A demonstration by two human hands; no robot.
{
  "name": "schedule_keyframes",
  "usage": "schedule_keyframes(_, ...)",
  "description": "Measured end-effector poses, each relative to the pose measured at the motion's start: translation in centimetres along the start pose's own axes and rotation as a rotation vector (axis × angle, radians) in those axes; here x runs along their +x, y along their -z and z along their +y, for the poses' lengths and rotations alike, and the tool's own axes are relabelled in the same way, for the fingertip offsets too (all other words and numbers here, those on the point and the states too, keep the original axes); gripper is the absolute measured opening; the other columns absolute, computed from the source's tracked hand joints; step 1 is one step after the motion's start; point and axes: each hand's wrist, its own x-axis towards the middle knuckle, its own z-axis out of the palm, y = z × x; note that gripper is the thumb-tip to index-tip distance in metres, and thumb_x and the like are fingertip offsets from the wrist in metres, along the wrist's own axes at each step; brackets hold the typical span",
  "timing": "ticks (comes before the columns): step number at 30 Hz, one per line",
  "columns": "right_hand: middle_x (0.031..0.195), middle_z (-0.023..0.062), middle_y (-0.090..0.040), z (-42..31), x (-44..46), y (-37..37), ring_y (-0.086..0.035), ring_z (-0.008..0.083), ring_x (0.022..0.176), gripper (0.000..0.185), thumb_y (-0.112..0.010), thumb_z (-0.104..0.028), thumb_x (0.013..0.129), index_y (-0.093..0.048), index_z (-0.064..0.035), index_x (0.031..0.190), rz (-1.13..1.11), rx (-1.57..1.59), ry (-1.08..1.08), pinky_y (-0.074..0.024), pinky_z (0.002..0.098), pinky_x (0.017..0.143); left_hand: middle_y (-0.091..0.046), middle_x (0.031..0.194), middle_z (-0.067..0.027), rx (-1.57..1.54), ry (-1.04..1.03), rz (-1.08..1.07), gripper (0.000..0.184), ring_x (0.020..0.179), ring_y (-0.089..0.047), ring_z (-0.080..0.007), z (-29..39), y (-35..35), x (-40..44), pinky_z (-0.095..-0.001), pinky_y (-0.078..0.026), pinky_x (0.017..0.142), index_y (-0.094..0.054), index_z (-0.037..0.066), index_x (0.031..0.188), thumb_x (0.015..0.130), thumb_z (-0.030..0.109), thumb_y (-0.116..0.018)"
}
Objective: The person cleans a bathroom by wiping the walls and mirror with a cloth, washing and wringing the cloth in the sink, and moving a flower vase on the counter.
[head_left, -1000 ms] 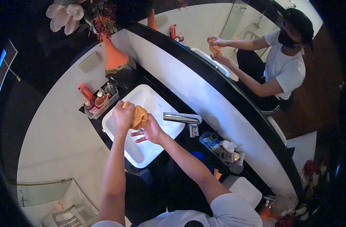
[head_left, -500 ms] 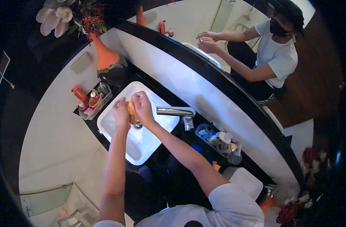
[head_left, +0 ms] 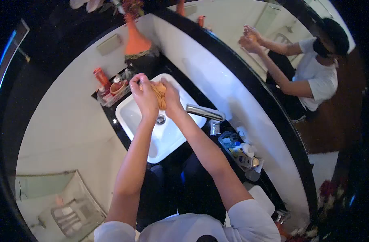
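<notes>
The left hand (head_left: 145, 98) and right hand (head_left: 172, 98) grasp a crumpled orange cloth (head_left: 160, 95) above a glossy white rectangular sink (head_left: 167, 141).

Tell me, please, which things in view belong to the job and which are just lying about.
In use: left hand, right hand, crumpled orange cloth, white rectangular sink.
Apparently lying about: orange-and-black vase, red plastic bottle, white pump bottle.

The head view looks down into the sink (head_left: 164, 143)
</notes>
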Motion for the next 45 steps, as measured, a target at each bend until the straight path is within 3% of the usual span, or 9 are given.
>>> schedule_keyframes(3,0.063,0.0084,-0.059,-1.2,-1.6,-4.0,-0.057,0.029,0.054,0.033,-0.06,-0.034,0.081,-0.05,-0.0086,0.063,0.147,-0.965,0.69,-0.0416,0.0358,0.046,-0.057,0.082,-0.0085,-0.704,0.753,0.101,0.019,0.076,-0.058,-0.0197,-3.4,2.0,3.8,-0.0373,-0.048,0.069,-0.051,0.003,0.09,0.092,0.019,-0.041)
schedule_keyframes(7,0.056,0.0082,-0.052,-2.2,-2.4,-6.1,-0.052,0.0282,0.049,0.026,-0.064,-0.017,0.071,-0.047,-0.0077,0.055,-0.113,-1.262,1.238,-0.0397,0.0354,0.043,-0.059,0.085,-0.0091,-0.992,0.846,-0.421,0.024,0.082,-0.059,-0.0213,-5.2,5.3,3.9,-0.0346,-0.05,0.071,-0.053,0.006,0.089,0.092,0.021,-0.035)
schedule_keyframes(15,0.058,0.0017,-0.055,-3.7,-3.2,-5.1,-0.058,0.0197,0.051,0.011,-0.062,-0.02,0.059,-0.054,-0.0127,0.059,-0.701,-1.332,1.392,-0.0452,0.0326,0.044,-0.058,0.085,-0.0096,-1.056,0.966,-0.62,0.02,0.078,-0.058,-0.0212,-4.5,4.6,2.8,-0.0342,-0.049,0.07,-0.052,0.005,0.09,0.091,0.02,-0.038)
schedule_keyframes(26,0.058,0.0031,-0.054,-4.5,-4.0,-4.6,-0.052,0.0199,0.047,0.013,-0.063,-0.013,0.058,-0.051,-0.0102,0.055,-0.876,-1.373,1.443,-0.0416,0.0304,0.042,-0.057,0.084,-0.0102,-0.978,1.023,-0.59,0.017,0.074,-0.056,-0.0211,-4.3,5.4,3.3,-0.0336,-0.048,0.069,-0.051,0.003,0.091,0.089,0.018,-0.043)
schedule_keyframes(33,0.099,0.0138,-0.054,-3.4,-3.3,-2.4,-0.05,0.0291,0.1,0.036,-0.06,-0.03,0.077,-0.049,-0.0041,0.1,-0.401,-1.521,1.244,-0.043,0.0313,0.078,-0.056,0.083,-0.0111,-0.485,0.771,-0.208,0.016,0.071,-0.055,-0.0214,-4.4,4.4,4.9,-0.0335,-0.047,0.068,-0.049,0.001,0.094,0.089,0.016,-0.045)
schedule_keyframes(35,0.103,0.0123,-0.054,-2.0,-3.0,-1.1,-0.054,0.0269,0.096,0.05,-0.057,-0.043,0.082,-0.048,-0.0003,0.106,-0.169,-0.875,0.644,-0.046,0.0369,0.073,-0.054,0.083,-0.0125,0.153,0.076,0.165,0.019,0.069,-0.053,-0.0226,-5.0,3.7,4.5,-0.0345,-0.045,0.067,-0.046,0.0,0.101,0.091,0.015,-0.044)
schedule_keyframes(37,0.11,0.0084,-0.056,-4.0,-2.6,0.2,-0.059,0.0279,0.087,0.064,-0.032,-0.067,0.082,-0.047,-0.0186,0.121,-0.236,-0.474,-0.568,-0.0424,0.0444,0.08,-0.051,0.083,-0.0147,0.299,-0.176,0.058,0.023,0.072,-0.052,-0.024,-1.7,2.5,2.8,-0.0348,-0.043,0.068,-0.04,0.002,0.11,0.09,0.013,-0.044)
schedule_keyframes(41,0.086,0.0015,-0.064,-1.2,-2.1,-1.1,-0.06,0.0148,0.074,0.041,-0.045,-0.055,0.084,-0.06,-0.0176,0.091,-0.01,0.279,-0.493,-0.0477,0.0319,0.062,-0.047,0.076,-0.0081,0.265,-0.378,-0.172,0.026,0.068,-0.047,-0.0146,-0.8,0.6,0.2,-0.0279,-0.041,0.065,-0.038,0.003,0.115,0.09,0.009,-0.042)
schedule_keyframes(45,0.066,0.0039,-0.061,-1.0,-1.3,-1.3,-0.057,0.0185,0.054,0.023,-0.059,-0.031,0.082,-0.058,-0.0104,0.07,0.297,-0.371,0.289,-0.0434,0.0277,0.05,-0.053,0.086,-0.0122,-0.289,0.083,-0.016,0.035,0.087,-0.058,-0.0222,-1.3,0.5,1.3,-0.0337,-0.047,0.074,-0.037,0.001,0.119,0.085,0.004,-0.039)
